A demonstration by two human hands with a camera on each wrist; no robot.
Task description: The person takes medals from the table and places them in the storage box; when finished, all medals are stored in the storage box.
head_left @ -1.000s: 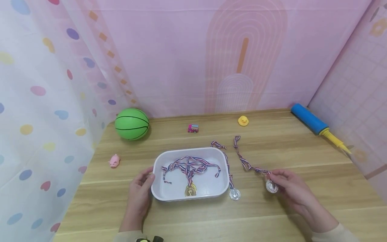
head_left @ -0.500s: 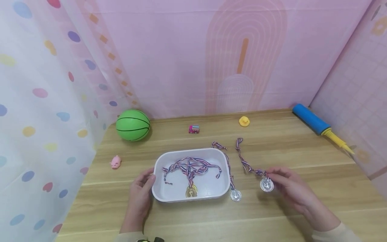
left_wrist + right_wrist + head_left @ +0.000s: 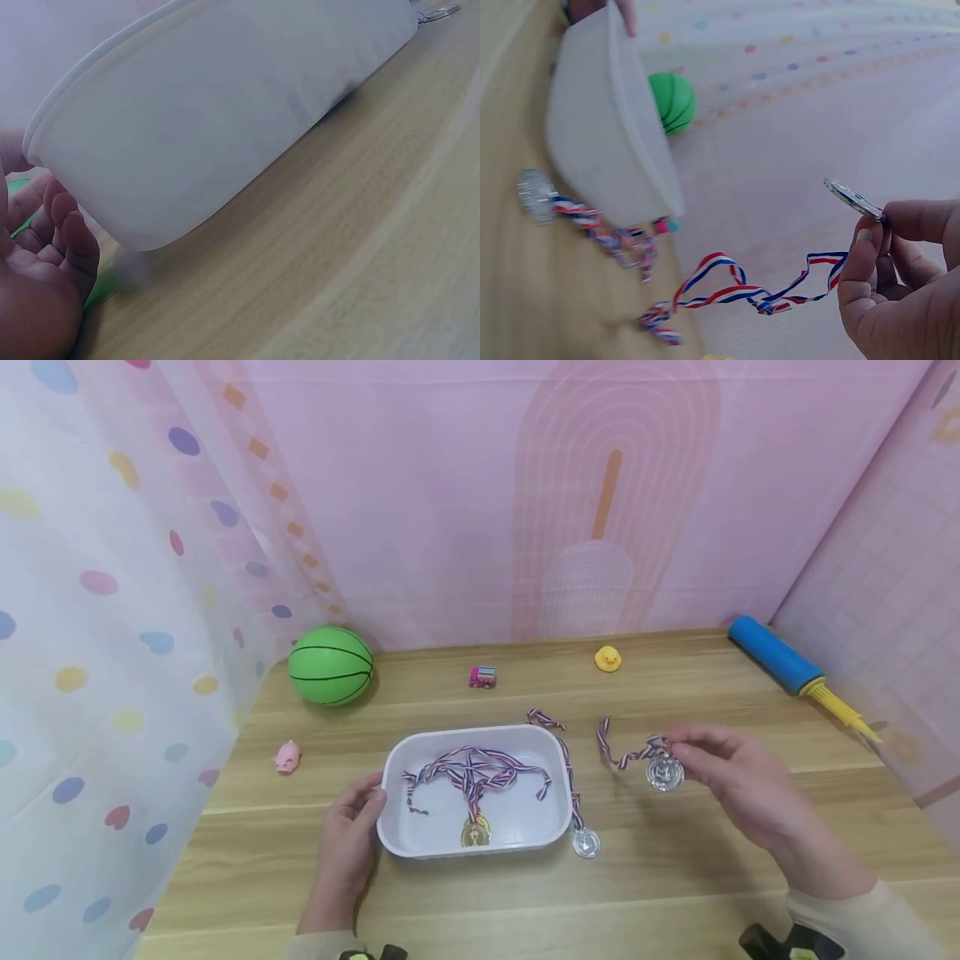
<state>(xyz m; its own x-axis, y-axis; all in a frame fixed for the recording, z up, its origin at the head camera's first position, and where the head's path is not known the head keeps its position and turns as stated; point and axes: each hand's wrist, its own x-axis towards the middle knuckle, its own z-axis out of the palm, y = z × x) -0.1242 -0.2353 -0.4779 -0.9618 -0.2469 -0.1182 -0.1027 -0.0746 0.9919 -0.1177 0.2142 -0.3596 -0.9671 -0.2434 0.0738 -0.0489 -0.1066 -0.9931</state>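
Observation:
My left hand (image 3: pixel 351 827) grips the left end of a white plastic basin (image 3: pixel 474 852), thumb over the rim and fingers outside it. Inside the basin lie gold medals (image 3: pixel 476 832) with tangled red, white and blue ribbons (image 3: pixel 480 768). My right hand (image 3: pixel 742 785) pinches a silver medal (image 3: pixel 851 198) at its top between thumb and fingers, held up off the table. Its striped ribbon (image 3: pixel 735 292) trails left from the hand, its end low near the table. A second silver medal (image 3: pixel 586 842) lies on the table against the basin's right side, its ribbon running back along the wall.
On the wooden table (image 3: pixel 525 910) a green ball (image 3: pixel 331 666) and a pink toy pig (image 3: pixel 287 757) sit at the left. A toy truck (image 3: pixel 483 677) and yellow rubber duck (image 3: pixel 608 658) stand along the back. A blue and yellow hand pump (image 3: pixel 780 656) lies at the right.
My right hand has lifted the silver medal up and away from the table, first shifting slightly left, and its ribbon has come partly along. The left hand stays on the basin.

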